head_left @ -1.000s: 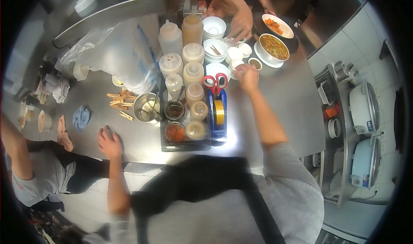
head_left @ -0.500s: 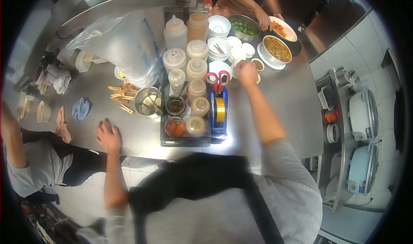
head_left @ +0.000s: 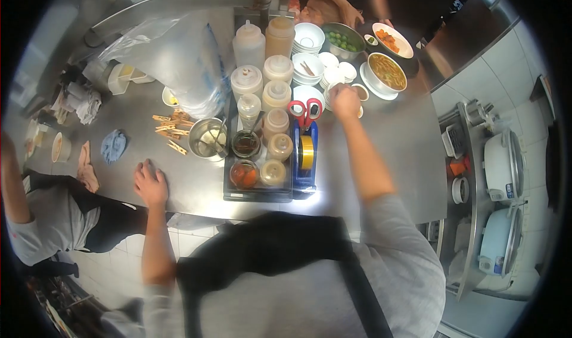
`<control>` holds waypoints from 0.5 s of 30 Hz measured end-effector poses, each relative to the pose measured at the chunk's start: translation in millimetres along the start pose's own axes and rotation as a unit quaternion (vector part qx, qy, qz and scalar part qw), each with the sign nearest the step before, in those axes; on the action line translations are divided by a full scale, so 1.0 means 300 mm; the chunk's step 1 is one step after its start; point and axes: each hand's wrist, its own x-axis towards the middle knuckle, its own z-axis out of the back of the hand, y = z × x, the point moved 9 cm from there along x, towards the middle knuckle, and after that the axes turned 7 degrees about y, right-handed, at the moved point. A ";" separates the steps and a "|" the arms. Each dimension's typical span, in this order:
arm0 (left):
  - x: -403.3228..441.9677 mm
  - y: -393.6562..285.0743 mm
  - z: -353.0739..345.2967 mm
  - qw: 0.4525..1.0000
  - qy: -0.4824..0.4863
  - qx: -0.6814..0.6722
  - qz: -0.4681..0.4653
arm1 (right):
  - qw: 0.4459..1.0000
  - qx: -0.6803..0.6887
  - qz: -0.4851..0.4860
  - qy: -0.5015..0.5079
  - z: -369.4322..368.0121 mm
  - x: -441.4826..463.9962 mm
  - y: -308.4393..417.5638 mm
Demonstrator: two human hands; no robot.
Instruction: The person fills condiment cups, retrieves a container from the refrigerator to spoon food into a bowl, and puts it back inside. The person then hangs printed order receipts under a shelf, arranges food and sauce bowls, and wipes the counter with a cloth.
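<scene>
My left hand (head_left: 150,184) lies on the steel counter (head_left: 185,189) near its front edge, fingers apart and holding nothing. Out in front, my right hand (head_left: 345,101) is closed, its fingers curled down beside stacked small white dishes (head_left: 332,78). What those fingers hold, if anything, is hidden. A small dish of brown sauce (head_left: 360,91) sits just right of the hand, and another pale rim shows below it. Beyond are a bowl of noodle soup (head_left: 387,73) on a white plate and a bowl of orange food (head_left: 393,41).
A black tray (head_left: 257,195) of squeeze bottles stands between my arms, with red-handled scissors (head_left: 305,111) and a blue tape dispenser (head_left: 305,186) alongside. Left are a steel pot (head_left: 207,140), clothespins (head_left: 171,126) and a blue cloth (head_left: 113,146). Co-workers stand at left and across the counter.
A co-worker's hand has drawn back from the bowl of orange food, and a small dish with something green shows beside that bowl. My hands stay nearly in place; the view has shifted slightly.
</scene>
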 end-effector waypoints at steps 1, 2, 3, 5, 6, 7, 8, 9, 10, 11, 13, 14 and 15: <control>-0.002 0.001 -0.003 1.000 0.001 0.000 0.000 | 1.000 0.001 -0.014 -0.012 0.011 0.001 -0.004; -0.003 0.003 -0.005 1.000 0.001 -0.001 0.001 | 0.998 -0.011 0.002 -0.058 0.038 -0.004 -0.005; -0.002 0.004 -0.007 1.000 0.001 -0.002 0.001 | 0.994 -0.023 0.019 -0.104 0.071 -0.010 -0.017; -0.002 0.001 -0.010 1.000 0.000 -0.007 0.002 | 0.997 0.040 -0.021 -0.066 0.067 0.017 -0.100; -0.003 0.002 -0.009 1.000 -0.002 -0.007 0.001 | 0.990 0.115 -0.079 0.019 0.019 0.033 -0.162; -0.004 0.001 -0.007 1.000 -0.003 -0.008 0.000 | 0.967 0.189 -0.137 0.105 -0.037 0.037 -0.211; -0.002 0.001 -0.007 1.000 -0.001 -0.007 0.001 | 0.963 0.186 -0.153 0.117 -0.058 0.051 -0.245; 0.000 0.001 -0.006 1.000 0.001 -0.006 0.002 | 0.960 0.184 -0.169 0.129 -0.083 0.067 -0.271; 0.001 0.001 -0.005 1.000 0.004 -0.005 0.003 | 0.955 0.181 -0.185 0.142 -0.089 0.070 -0.275; 0.001 0.000 -0.002 1.000 0.003 -0.007 0.003 | 0.968 0.160 -0.157 0.115 -0.071 0.079 -0.260; -0.003 -0.003 -0.001 1.000 0.005 -0.011 0.002 | 0.986 0.115 -0.100 0.063 -0.040 0.087 -0.233; -0.005 -0.004 -0.002 1.000 0.005 -0.011 0.002 | 0.991 0.120 -0.053 0.009 -0.019 0.089 -0.225; -0.005 -0.004 -0.001 1.000 0.004 -0.012 0.002 | 0.991 0.125 -0.005 -0.046 0.003 0.084 -0.212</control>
